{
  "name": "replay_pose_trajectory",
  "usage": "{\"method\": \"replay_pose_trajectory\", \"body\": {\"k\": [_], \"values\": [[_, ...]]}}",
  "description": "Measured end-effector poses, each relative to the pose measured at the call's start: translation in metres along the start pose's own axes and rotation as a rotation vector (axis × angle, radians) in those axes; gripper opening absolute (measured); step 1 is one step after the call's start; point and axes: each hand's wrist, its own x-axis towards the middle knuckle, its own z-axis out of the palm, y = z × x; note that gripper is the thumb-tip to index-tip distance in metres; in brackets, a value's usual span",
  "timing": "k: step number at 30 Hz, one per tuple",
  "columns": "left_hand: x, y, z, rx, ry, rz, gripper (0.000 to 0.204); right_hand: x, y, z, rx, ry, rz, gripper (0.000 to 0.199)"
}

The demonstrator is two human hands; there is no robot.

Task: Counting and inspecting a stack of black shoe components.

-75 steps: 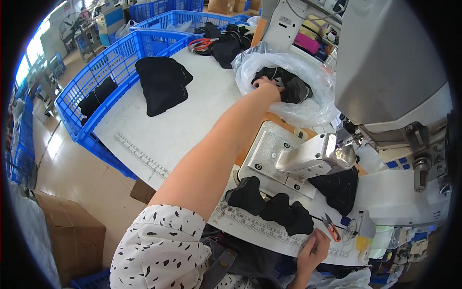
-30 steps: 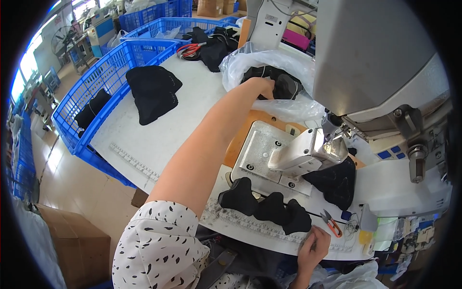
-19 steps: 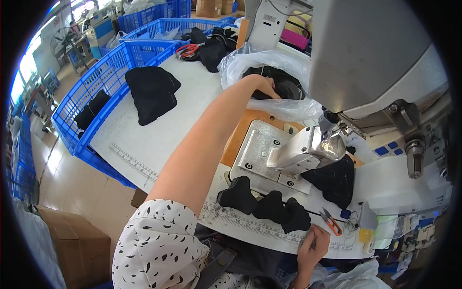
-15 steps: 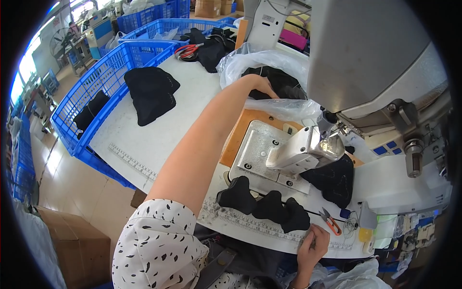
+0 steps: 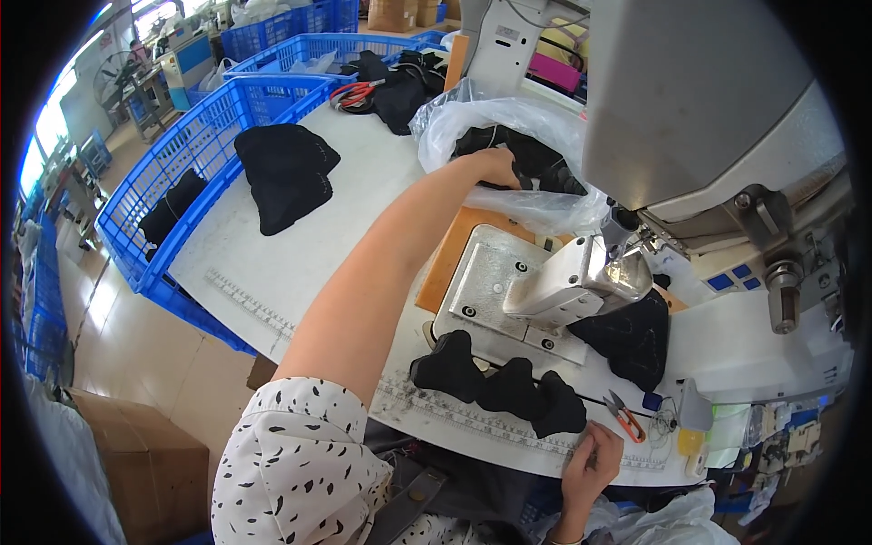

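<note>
My left hand (image 5: 499, 167) reaches over the table into a clear plastic bag (image 5: 440, 136) of black fabric pieces (image 5: 545, 163). Its fingers are closed at one black piece, and the fingertips are partly hidden. My right hand (image 5: 595, 457) rests at the table's front edge, loosely curled, with nothing visible in it. Just beyond it lies a wavy row of black fabric pieces (image 5: 513, 386) along the printed ruler. Orange-handled thread snips (image 5: 627, 420) lie to its right. Another black piece (image 5: 631, 341) sits beside the sewing machine's arm (image 5: 568, 282).
The machine's grey head (image 5: 699, 100) overhangs the right side. A black piece (image 5: 283, 177) lies on the table's left, next to a blue crate (image 5: 173, 195). Red-handled scissors (image 5: 354, 94) and more black pieces (image 5: 400, 95) are at the back. A cardboard box (image 5: 141, 459) stands on the floor.
My left hand has shifted slightly right and down within the bag. The bag's mouth and the black pieces inside have moved a little. My right hand has stayed in place.
</note>
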Motion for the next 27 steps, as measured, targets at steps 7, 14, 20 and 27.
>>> {"method": "replay_pose_trajectory", "body": {"k": [7,14,20,27], "values": [[-0.020,0.003,-0.014,0.117,-0.029,0.108,0.082,0.000,-0.001,0.002,0.002,0.006,-0.037,0.015],[-0.065,0.044,-0.042,0.178,-0.006,0.004,0.087,-0.001,-0.001,0.001,-0.003,0.004,-0.023,0.016],[-0.063,0.029,-0.034,0.155,0.124,0.032,0.080,0.001,-0.001,0.002,0.003,0.002,-0.027,0.015],[-0.059,0.029,-0.028,0.202,0.218,0.108,0.071,0.000,-0.001,0.001,0.001,0.003,-0.014,0.014]]}}
